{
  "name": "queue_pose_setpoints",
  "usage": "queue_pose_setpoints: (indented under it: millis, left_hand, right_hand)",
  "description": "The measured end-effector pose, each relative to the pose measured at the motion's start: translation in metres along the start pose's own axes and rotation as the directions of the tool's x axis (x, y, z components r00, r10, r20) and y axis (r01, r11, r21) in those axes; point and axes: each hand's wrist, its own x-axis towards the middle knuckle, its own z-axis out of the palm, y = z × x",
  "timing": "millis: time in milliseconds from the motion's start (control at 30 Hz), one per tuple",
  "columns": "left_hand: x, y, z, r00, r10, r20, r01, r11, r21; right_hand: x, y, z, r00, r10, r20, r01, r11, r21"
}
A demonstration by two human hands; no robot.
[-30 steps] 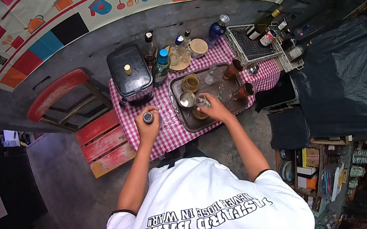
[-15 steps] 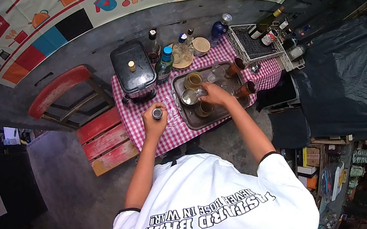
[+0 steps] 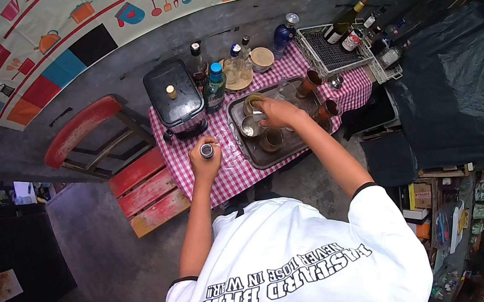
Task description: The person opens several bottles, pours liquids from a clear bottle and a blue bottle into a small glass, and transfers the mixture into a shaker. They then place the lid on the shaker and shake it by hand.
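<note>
On the checked cloth left of the brown tray (image 3: 270, 160), my left hand (image 3: 206, 163) is closed around a small dark cylinder with a grey round top (image 3: 207, 150); I cannot tell its kind. Over the tray, my right hand (image 3: 279, 113) has its fingertips at the rim of an amber glass (image 3: 248, 102) and its thumb close to a clear glass (image 3: 249, 127), whose far side it partly hides. Nearer me in the tray stands a brown glass (image 3: 271, 140). Two tall amber tumblers, one at the back (image 3: 309, 84) and one at the right (image 3: 326, 111), lean outward in this view.
At the table's back left stands a black lidded container (image 3: 175, 98). Beside it are a blue-capped bottle (image 3: 215, 88), several other bottles and a dark blue bottle (image 3: 285, 36). A wire rack (image 3: 324, 51) with bottles sits back right. A red slatted chair (image 3: 141, 180) adjoins the left edge.
My right hand has moved from the clear glass a little toward the back, over the amber glass. My left hand keeps its hold and place. The whole view has shifted slightly.
</note>
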Motion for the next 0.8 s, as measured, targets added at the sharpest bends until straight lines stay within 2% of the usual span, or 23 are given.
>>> queue_pose_setpoints:
  millis: [167, 233, 267, 333, 367, 433, 500, 567, 633, 800]
  left_hand:
    - [-0.002, -0.010, 0.002, 1.000, -0.024, -0.003, 0.024, 0.998, -0.054]
    - [-0.002, -0.010, 0.001, 0.998, -0.060, 0.009, 0.061, 0.995, -0.075]
    - [-0.002, -0.009, 0.002, 0.998, -0.057, 0.008, 0.058, 0.996, -0.072]
    - [-0.003, -0.014, 0.004, 0.998, -0.064, -0.026, 0.061, 0.993, -0.104]
    - [-0.003, -0.016, 0.005, 0.998, -0.060, -0.027, 0.057, 0.993, -0.099]
    - [-0.002, -0.019, 0.007, 0.998, -0.012, -0.059, 0.005, 0.993, -0.114]
    - [-0.002, -0.018, 0.006, 0.997, -0.039, -0.063, 0.032, 0.993, -0.112]
    - [-0.002, -0.014, 0.003, 0.996, -0.085, 0.022, 0.087, 0.985, -0.149]
    - [-0.002, -0.002, 0.003, 0.997, -0.068, 0.034, 0.073, 0.987, -0.147]
    - [-0.001, 0.014, 0.014, 0.993, -0.060, 0.102, 0.066, 0.996, -0.053]
  right_hand:
    - [-0.007, 0.010, 0.010, 0.995, -0.046, -0.087, 0.052, 0.996, 0.075]
    - [-0.018, 0.012, 0.017, 0.978, -0.023, -0.208, 0.064, 0.979, 0.192]
    - [-0.023, 0.012, 0.022, 0.977, -0.025, -0.211, 0.067, 0.979, 0.192]
    - [-0.037, 0.011, 0.036, 0.947, 0.056, -0.317, 0.080, 0.913, 0.401]
    - [-0.043, 0.011, 0.047, 0.946, 0.053, -0.320, 0.085, 0.912, 0.402]
    - [-0.057, 0.009, 0.070, 0.895, 0.139, -0.424, 0.117, 0.845, 0.523]
    - [-0.072, -0.001, 0.087, 0.888, 0.203, -0.413, 0.109, 0.780, 0.617]
    - [-0.082, -0.006, 0.108, 0.891, 0.212, -0.402, 0.122, 0.740, 0.661]
    - [-0.095, -0.017, 0.107, 0.936, 0.217, -0.277, 0.079, 0.638, 0.766]
    - [-0.114, -0.031, 0.078, 0.938, 0.136, -0.320, 0.177, 0.605, 0.776]
